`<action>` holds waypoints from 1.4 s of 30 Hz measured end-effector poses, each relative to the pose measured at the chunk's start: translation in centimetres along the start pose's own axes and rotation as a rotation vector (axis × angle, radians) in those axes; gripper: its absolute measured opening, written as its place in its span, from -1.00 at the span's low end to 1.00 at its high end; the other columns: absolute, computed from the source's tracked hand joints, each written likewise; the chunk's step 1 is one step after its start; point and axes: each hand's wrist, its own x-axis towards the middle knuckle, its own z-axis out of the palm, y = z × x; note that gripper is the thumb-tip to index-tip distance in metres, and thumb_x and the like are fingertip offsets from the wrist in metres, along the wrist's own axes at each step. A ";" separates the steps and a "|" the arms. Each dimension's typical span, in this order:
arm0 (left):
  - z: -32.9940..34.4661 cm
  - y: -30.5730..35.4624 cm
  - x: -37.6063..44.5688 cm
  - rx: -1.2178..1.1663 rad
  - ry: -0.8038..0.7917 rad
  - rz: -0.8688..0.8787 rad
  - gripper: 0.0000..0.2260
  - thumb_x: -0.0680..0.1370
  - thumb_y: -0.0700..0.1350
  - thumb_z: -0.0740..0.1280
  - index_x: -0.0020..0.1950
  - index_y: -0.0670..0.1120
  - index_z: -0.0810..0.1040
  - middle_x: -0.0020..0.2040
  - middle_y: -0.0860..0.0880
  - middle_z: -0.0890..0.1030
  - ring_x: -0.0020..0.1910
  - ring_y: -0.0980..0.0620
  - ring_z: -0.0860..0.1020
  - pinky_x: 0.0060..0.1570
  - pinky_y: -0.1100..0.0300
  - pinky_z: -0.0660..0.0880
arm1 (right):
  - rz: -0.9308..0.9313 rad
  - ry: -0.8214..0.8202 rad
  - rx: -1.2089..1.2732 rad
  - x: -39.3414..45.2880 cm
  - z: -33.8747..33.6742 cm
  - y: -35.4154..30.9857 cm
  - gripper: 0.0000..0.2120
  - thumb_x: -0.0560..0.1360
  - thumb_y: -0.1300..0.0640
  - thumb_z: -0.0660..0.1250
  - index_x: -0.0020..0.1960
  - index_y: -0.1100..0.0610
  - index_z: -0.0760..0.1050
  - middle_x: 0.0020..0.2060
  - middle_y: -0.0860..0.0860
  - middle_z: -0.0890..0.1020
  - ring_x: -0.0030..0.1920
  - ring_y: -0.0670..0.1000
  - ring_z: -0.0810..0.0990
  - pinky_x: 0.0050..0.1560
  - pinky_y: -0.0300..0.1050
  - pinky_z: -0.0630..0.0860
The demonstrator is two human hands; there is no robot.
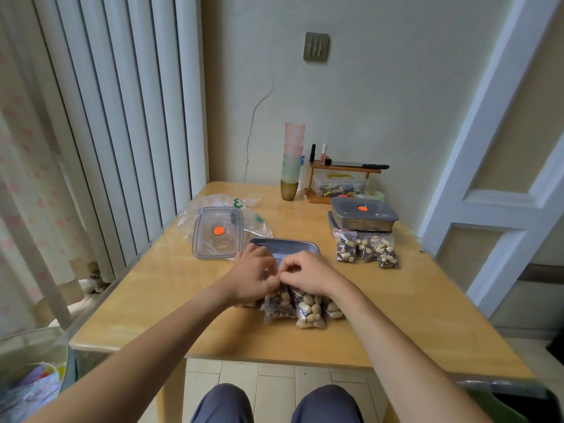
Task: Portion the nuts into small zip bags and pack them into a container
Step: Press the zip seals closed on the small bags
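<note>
Wooden table [396,315], seated person, knees showing under the near edge. Beyond the hands, touching distance: an open metal container [287,244], its near rim partly hidden by the knuckles. Beyond and left of the left hand, a clear lid with an orange valve [218,232] lies flat on a crumpled plastic bag [213,206]. Beyond and right of the right hand, three filled zip bags [367,248] lie side by side, and just behind them a second metal container with its lid on [363,214]. Farther back against the wall: a stack of pastel cups [293,160] and a small wooden rack [341,181]. Left hand [254,277] and right hand [308,273] meet at the fingertips, both curled and pinching the top edge of a small zip bag of nuts [279,303]; the pinch point itself is covered by the fingers, so the seal's state cannot be told. More filled bags [309,309] lie directly under and just nearer than the hands, touching each other, peanuts visible through the plastic. Both forearms reach in from the near edge, converging, wrists slightly raised off the table.
</note>
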 end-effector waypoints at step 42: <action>-2.2 1.1 2.6 -1.020 0.360 -0.204 -0.77 0.61 -0.02 0.40 0.15 -0.15 0.62 0.00 -0.06 0.67 -0.06 0.09 0.63 -0.04 0.22 0.57 | 0.001 0.107 0.347 3.0 -1.8 -0.2 -0.43 0.20 -0.17 0.61 0.10 -0.25 0.41 0.04 -0.02 0.68 0.03 0.06 0.74 0.18 0.26 0.61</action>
